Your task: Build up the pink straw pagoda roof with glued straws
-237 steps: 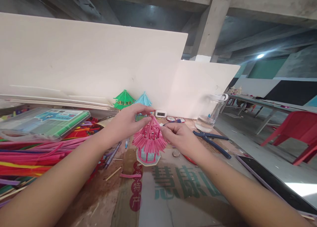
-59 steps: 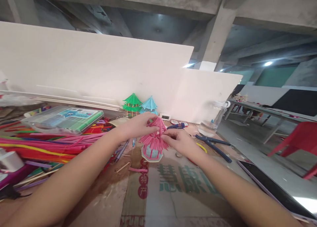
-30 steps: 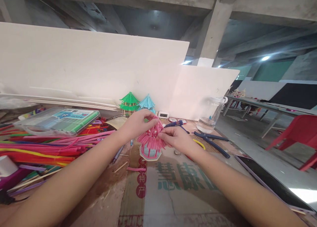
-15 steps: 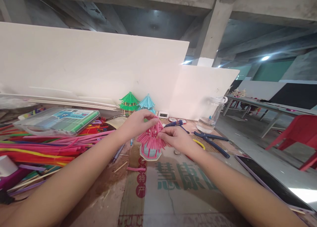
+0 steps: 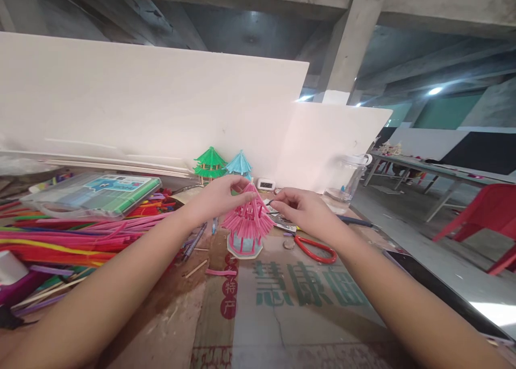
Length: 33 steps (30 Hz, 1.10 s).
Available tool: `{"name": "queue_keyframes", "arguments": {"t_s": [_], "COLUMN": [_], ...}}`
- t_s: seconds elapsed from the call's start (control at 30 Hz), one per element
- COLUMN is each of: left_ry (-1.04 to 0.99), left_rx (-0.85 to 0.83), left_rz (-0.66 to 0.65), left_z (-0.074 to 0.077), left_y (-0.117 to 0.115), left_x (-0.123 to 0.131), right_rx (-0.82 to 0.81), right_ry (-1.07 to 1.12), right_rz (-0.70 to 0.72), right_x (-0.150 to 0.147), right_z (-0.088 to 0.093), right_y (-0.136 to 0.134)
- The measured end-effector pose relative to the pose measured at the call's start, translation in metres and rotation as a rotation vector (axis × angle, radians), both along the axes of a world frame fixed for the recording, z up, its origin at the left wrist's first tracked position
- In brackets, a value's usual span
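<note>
A pink two-tiered pavilion model (image 5: 249,221) with a pale octagonal base stands upright on the flattened cardboard. My left hand (image 5: 226,196) grips its upper roof near the peak between thumb and fingers. Just right of the model, and apart from it, my right hand (image 5: 300,208) has thumb and fingertips pressed together; whatever may be between them is too small to name. Behind, a green pavilion model (image 5: 210,164) and a light blue one (image 5: 239,165) stand side by side.
Red-handled scissors (image 5: 316,249) lie below my right hand. A water jug (image 5: 346,181) stands behind it, and a phone (image 5: 439,291) lies at the right edge. Pink and red strips (image 5: 80,240) and a plastic marker case (image 5: 97,194) fill the left side.
My right hand has drawn back to the right, off the pink roof, and the red scissor handles now show. My left hand stays at the roof peak.
</note>
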<state>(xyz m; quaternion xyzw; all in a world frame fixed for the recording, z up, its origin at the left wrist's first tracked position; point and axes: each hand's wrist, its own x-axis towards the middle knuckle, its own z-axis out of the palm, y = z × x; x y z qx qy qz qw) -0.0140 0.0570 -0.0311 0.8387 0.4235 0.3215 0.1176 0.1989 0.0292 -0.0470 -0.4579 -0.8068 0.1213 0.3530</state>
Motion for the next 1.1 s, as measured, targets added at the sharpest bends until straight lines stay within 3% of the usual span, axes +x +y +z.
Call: {"name": "queue_keyframes", "arguments": {"t_s": [0.33, 0.57, 1.1], "left_ry": [0.133, 0.126, 0.185], "left_rx": [0.028, 0.001, -0.058], "left_rz": [0.061, 0.061, 0.066], "left_z": [-0.005, -0.006, 0.001], "left_y": [-0.004, -0.001, -0.009], "left_x": [0.009, 0.006, 0.006], "right_rx": [0.142, 0.059, 0.078], "right_ry": [-0.16, -0.135, -0.142], "right_rz": [-0.012, -0.01, -0.022], "right_x": [-0.004, -0.006, -0.004], "right_z": [-0.006, -0.005, -0.006], "right_y": [0.001, 0.0, 0.002]}}
